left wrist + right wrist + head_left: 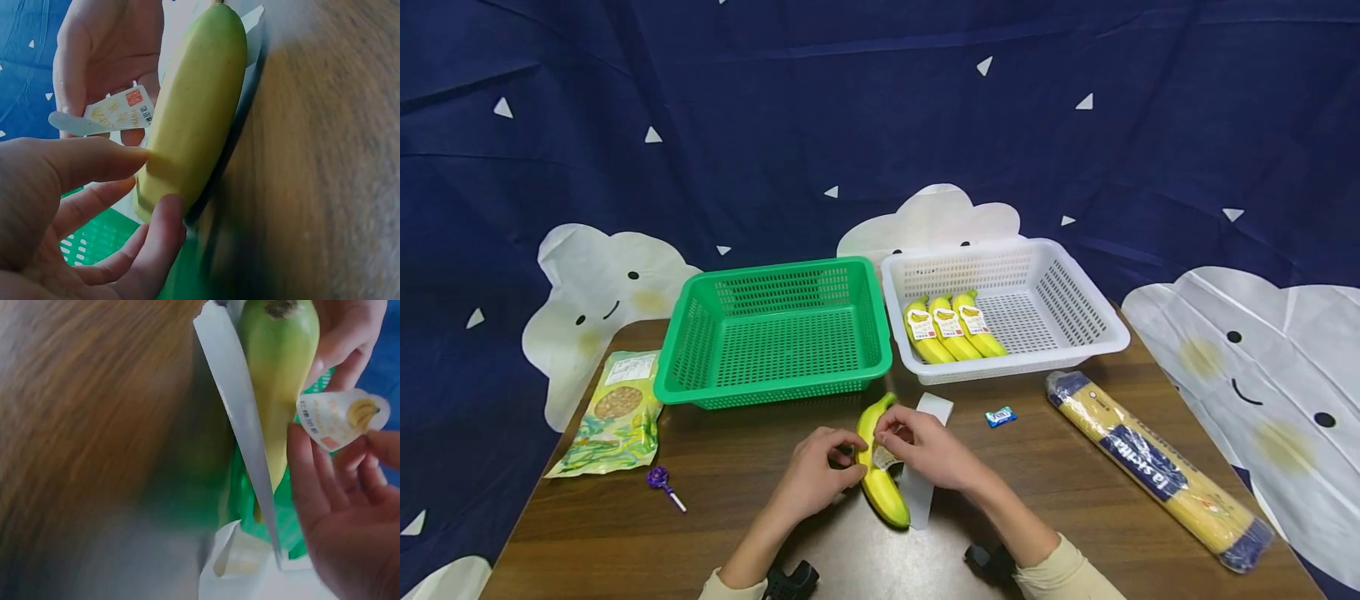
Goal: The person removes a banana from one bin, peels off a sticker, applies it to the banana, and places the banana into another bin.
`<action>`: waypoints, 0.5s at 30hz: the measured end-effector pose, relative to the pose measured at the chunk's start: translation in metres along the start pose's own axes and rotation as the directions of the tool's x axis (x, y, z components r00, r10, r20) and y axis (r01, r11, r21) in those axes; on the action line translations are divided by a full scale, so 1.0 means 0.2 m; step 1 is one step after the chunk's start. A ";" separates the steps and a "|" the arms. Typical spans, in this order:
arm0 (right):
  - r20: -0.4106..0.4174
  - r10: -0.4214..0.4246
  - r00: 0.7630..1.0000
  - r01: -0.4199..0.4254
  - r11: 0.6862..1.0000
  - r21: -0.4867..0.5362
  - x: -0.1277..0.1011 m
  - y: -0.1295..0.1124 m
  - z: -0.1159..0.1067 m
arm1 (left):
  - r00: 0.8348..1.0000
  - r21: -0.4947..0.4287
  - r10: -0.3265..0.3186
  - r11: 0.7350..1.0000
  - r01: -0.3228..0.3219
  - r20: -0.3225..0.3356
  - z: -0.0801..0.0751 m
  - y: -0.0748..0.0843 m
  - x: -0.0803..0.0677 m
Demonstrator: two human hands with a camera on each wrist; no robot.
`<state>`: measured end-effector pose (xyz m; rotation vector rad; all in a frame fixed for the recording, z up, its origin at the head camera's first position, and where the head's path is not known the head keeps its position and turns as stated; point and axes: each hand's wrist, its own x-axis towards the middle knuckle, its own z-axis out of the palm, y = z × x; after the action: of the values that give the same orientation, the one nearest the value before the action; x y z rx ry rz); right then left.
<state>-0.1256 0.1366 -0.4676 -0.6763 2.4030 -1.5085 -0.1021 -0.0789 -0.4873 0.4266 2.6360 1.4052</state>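
Steadying a loose banana [880, 467] on the desk [737, 533]: left hand [816, 475] curled round its middle, thumb and fingertips pressed to the peel. Right hand [925, 446] pinches a banana-printed sticker label [340, 419] between thumb and fingers, just beside the fruit; from the wrist views the label looks not yet flat on the peel, one edge near or touching it, contact cannot be told for certain. Under and just right of the banana lies a white backing strip [925, 467], beneath the right hand.

Beyond the hands: a white basket [1075, 333] ahead of the right hand holds three labelled bananas [951, 329] side by side at its left end. A green basket [775, 333] ahead of the left hand, nothing seen in it. Right of the right hand, a small blue wrapped candy [1000, 416], then a long spaghetti pack [1157, 471]. Left of the left hand, a purple lollipop [662, 483] and a snack bag [613, 412].

Judgement: three fruits labelled and binned; the fourth is mid-labelling, with pressing down and placing left.
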 end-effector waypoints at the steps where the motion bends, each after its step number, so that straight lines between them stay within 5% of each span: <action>1: 0.029 -0.004 1.000 0.003 1.000 0.027 0.00 0.00 0.00 | 1.000 0.002 -0.004 1.000 0.004 0.001 0.00 0.00 0.00; 7: 0.110 0.012 0.994 -0.027 0.990 0.136 -0.01 0.03 -0.03 | 1.000 -0.011 -0.003 1.000 0.003 0.004 0.02 0.00 0.00; 15: -0.080 0.146 0.986 -0.128 0.972 0.197 0.01 0.04 0.00 | 0.999 -0.063 0.002 0.998 -0.005 -0.051 0.02 0.00 0.00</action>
<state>-0.1295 0.1392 -0.4746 -0.3977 2.2772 -1.7177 -0.1007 -0.0755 -0.4887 0.3940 2.6228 1.5156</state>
